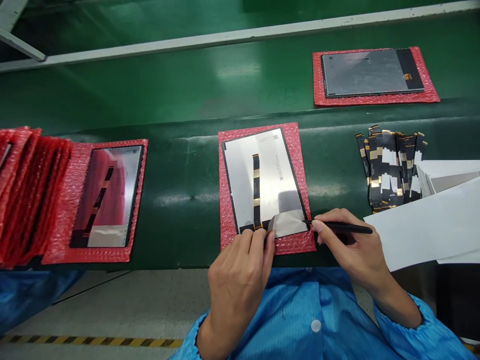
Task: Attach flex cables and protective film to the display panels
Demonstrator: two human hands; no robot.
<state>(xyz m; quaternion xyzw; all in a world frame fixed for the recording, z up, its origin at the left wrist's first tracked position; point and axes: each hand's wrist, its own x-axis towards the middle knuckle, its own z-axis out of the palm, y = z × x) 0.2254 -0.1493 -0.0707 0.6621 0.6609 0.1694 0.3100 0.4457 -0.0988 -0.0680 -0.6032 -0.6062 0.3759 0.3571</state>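
Note:
A display panel point(270, 175) with a silvery back lies on a red bubble-wrap sheet point(305, 210) before me. A dark flex cable point(256, 182) runs along the panel. Near its lower edge is a greyish film strip point(288, 223), its left end lifted and curled. My left hand point(240, 270) is closed at that end, fingertips pinching the strip. My right hand point(350, 245) grips black tweezers point(347, 227), whose tip touches the strip's right end at the panel's corner.
Left is another panel point(112, 195) with a cable, beside a row of red bubble-wrap pouches point(33, 195). A third panel point(371, 72) lies at back right. Flex cables point(388, 170) are piled at right, next to white sheets point(427, 225).

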